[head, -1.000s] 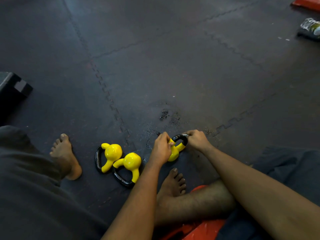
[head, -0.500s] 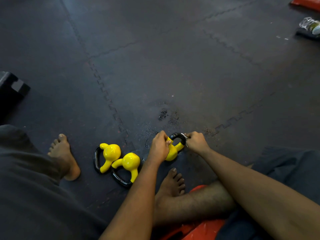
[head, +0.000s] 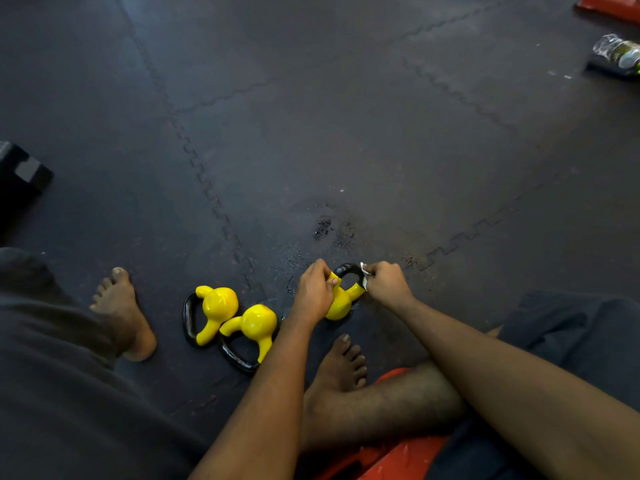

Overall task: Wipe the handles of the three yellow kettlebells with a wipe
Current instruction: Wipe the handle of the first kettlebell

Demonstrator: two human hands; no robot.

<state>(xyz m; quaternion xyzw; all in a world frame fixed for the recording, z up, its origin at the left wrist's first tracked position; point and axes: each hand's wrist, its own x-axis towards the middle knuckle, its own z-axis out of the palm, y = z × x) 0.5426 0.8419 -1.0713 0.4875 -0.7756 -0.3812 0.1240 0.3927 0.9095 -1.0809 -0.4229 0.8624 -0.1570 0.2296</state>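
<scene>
Three small yellow kettlebells with black handles lie on the dark floor mat. The right kettlebell (head: 341,299) is between my hands, its black handle (head: 347,269) pointing away from me. My left hand (head: 313,289) grips the left side of that handle where it meets the yellow body. My right hand (head: 386,282) pinches a small white wipe (head: 363,271) against the handle's right side. The left kettlebell (head: 216,306) and the middle kettlebell (head: 256,323) lie on their sides, touching each other, left of my left forearm.
My bare feet (head: 123,313) rest on the rubber puzzle mat (head: 346,133). A black block (head: 20,174) sits at the left edge, a plastic bottle (head: 618,51) at the top right, and something red (head: 398,455) under my leg.
My right hand has slid a little along the right side of the handle, and the white wipe now shows above its fingers. The left hand keeps its grip.
</scene>
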